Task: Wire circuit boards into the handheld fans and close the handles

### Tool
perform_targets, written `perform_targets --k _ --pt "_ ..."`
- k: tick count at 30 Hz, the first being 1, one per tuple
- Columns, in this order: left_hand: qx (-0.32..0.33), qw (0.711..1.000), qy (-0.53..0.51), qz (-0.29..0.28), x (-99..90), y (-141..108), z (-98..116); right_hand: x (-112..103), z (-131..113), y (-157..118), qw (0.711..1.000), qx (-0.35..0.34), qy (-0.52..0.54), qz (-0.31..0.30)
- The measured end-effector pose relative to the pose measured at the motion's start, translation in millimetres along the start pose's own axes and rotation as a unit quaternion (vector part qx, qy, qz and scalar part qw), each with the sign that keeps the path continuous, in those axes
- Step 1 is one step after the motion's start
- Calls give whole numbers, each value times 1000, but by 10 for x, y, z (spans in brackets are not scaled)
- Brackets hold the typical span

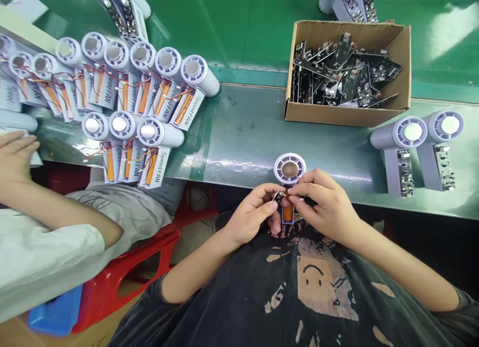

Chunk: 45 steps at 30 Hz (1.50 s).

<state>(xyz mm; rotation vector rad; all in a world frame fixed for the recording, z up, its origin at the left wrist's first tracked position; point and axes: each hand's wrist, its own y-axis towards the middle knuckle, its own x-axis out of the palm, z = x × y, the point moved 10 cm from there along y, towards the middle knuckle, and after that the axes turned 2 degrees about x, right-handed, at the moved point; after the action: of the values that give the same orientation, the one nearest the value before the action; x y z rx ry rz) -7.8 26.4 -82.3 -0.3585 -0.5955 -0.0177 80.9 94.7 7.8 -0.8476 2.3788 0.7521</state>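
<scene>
Glossy green bench (247,137) | left hand (251,213): pinching flat black board (278,196) | right hand (331,203): can't tell

"Speed FAN" reads in grey letters along the handle of the front-row fan (152,166) farthest right, left of the frame. The same 2 words mark the rear-row fan (194,95) farthest right, upper left. Letters across the dark shirt (224,297), lower centre, are too covered to read.

From the one nearest fan (290,168), one carton (337,113) is sitting at one o'clock, two board-fitted fans (412,130) at three, a row of three wired fans (122,125) at nine.
</scene>
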Motion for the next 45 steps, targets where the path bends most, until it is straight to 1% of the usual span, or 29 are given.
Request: perform_targets --k 4,6,8,12,16,19,22,24,27,30,33,39,45 --pt "0 1000 -2 1 -20 5 -13 9 42 -11 996 -8 79 -35" --pt "-1 1000 -1 5 -33 5 -18 -4 65 -19 994 -15 100 -42" --pt "-1 1000 1 4 -31 6 -21 -35 79 -21 995 -24 93 -32" --pt "-3 1000 14 -1 -1 18 -21 -43 28 -14 996 -55 72 -19" --pt "-13 999 34 7 -3 33 -25 -22 46 12 995 -24 99 -8" --pt "-23 999 41 16 -13 23 -30 -30 28 24 999 -6 48 10" --pt "-14 998 53 15 3 1 3 -28 -17 35 1000 4 -7 14" --pt "-1 997 74 12 20 -12 36 -19 -41 44 999 10 -31 9" --pt "34 993 113 31 1 -21 107 -10 -73 57 998 10 -60 2" --pt "67 987 142 46 -9 -21 156 -4 -88 64 997 5 -77 -1" --pt "81 985 148 46 6 -15 158 -5 -96 61 996 -2 -94 5" --pt "94 981 163 49 26 -6 171 8 -65 49 991 5 -131 14" --pt "104 979 170 51 44 0 190 3 -80 63 989 -5 -146 24"
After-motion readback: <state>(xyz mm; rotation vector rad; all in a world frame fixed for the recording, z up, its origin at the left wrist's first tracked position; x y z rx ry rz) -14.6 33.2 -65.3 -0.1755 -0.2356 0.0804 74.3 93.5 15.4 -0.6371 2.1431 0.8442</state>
